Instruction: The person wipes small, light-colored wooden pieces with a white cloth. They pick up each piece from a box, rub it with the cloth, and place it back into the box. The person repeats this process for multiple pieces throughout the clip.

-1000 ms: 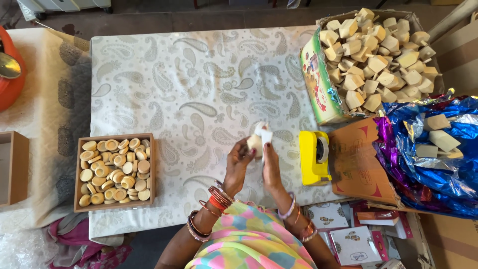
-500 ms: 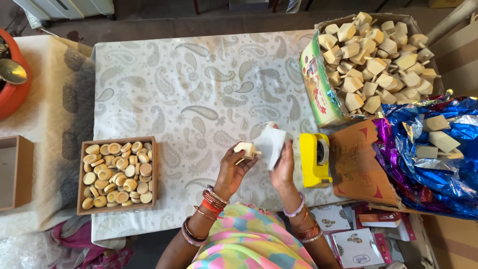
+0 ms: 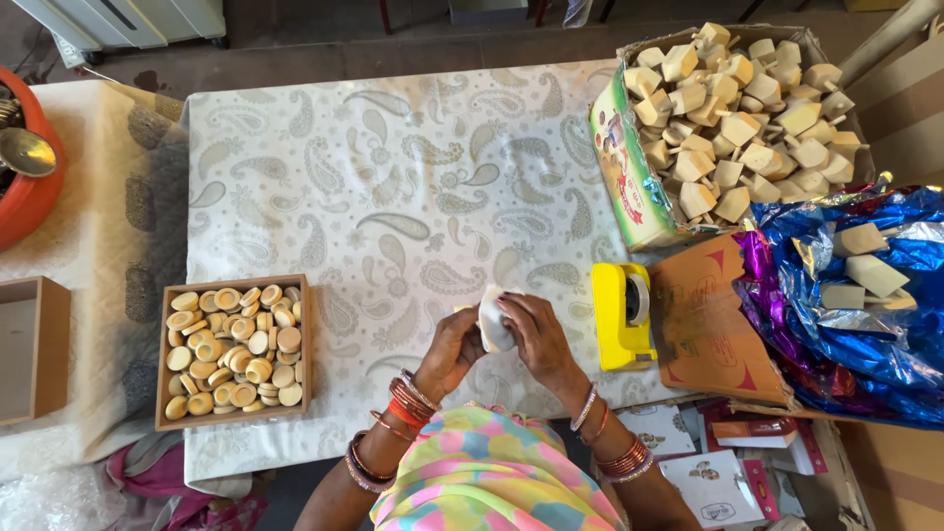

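Low in the middle of the frame, the left hand point(image 3: 450, 346) and right hand point(image 3: 539, 332) are now closing together around a white wrapper point(image 3: 494, 320). Half a second ago it was flaring open beside a pale round piece; now it is hiding that piece, so the wrapping is looking nearly done.

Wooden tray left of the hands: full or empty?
Full. The wooden tray is packed edge to edge with small round tan discs, some stacked over others; its floor is nowhere visible between them.
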